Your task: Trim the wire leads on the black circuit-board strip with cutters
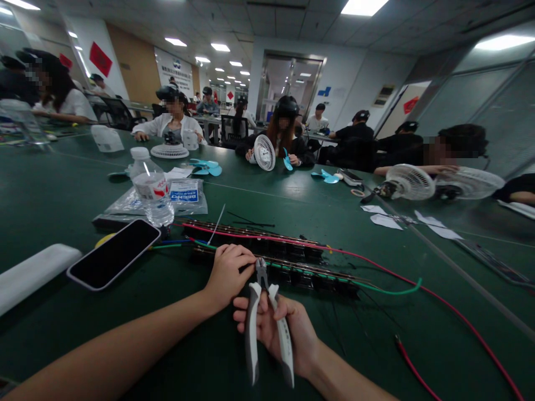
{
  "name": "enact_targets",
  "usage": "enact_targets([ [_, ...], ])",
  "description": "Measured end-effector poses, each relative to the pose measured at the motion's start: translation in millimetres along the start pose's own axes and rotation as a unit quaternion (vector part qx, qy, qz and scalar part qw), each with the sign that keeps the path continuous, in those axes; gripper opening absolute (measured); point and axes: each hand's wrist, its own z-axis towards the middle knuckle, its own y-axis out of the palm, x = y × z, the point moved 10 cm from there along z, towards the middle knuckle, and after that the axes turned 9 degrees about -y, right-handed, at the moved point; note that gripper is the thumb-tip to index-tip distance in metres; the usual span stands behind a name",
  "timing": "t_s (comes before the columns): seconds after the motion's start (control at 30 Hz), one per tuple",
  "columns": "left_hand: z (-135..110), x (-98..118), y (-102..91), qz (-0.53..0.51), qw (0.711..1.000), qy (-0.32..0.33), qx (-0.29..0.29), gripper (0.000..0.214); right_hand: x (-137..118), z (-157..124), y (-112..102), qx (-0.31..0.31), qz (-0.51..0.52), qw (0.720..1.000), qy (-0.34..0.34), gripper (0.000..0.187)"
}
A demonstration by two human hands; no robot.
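Note:
My right hand point(300, 328) is wrapped around the grey-and-white handles of a pair of diagonal cutters point(252, 326). The handles are spread, and the metal jaws point away from me, touching or close to the near edge of a long black slotted strip point(292, 273). Over the left part of that strip lies my left hand point(229, 274), its fingers curled together and the tips beside the cutter jaws; what they pinch is hidden. A green wire point(388, 291) runs along the near strip, and a red wire point(355, 255) along a second strip behind it. A pale cable tie point(216, 224) sticks up behind my left hand.
To the left are a phone point(115, 253), a water bottle point(151, 189), a plastic bag point(190, 197) and a white bar point(33, 273). Loose black ties and a red wire piece point(412, 362) lie at right. Across the table, people handle fan parts, including a white fan cage point(264, 153).

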Motion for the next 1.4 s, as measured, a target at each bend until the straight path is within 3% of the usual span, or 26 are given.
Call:
enact_targets([
  [0.3,-0.3,-0.7,-0.1,-0.010,1.000,-0.002,0.001,0.013,3.1,-4.7,-7.7,0.011,-0.016,0.999,0.045,0.023],
  [0.7,-0.4,-0.8,-1.2,-0.006,1.000,-0.005,0.001,0.012,-1.1,-3.9,-5.2,0.010,-0.037,0.998,0.042,0.022],
  [0.97,0.1,-1.1,-1.0,-0.003,1.000,-0.003,0.001,0.012,-3.0,-1.5,-2.9,0.001,-0.036,0.999,0.018,0.008],
  [1.4,0.0,-1.5,0.6,-0.001,1.000,-0.005,-0.004,0.012,-3.0,-1.5,-4.8,0.006,-0.042,0.999,0.023,0.013],
])
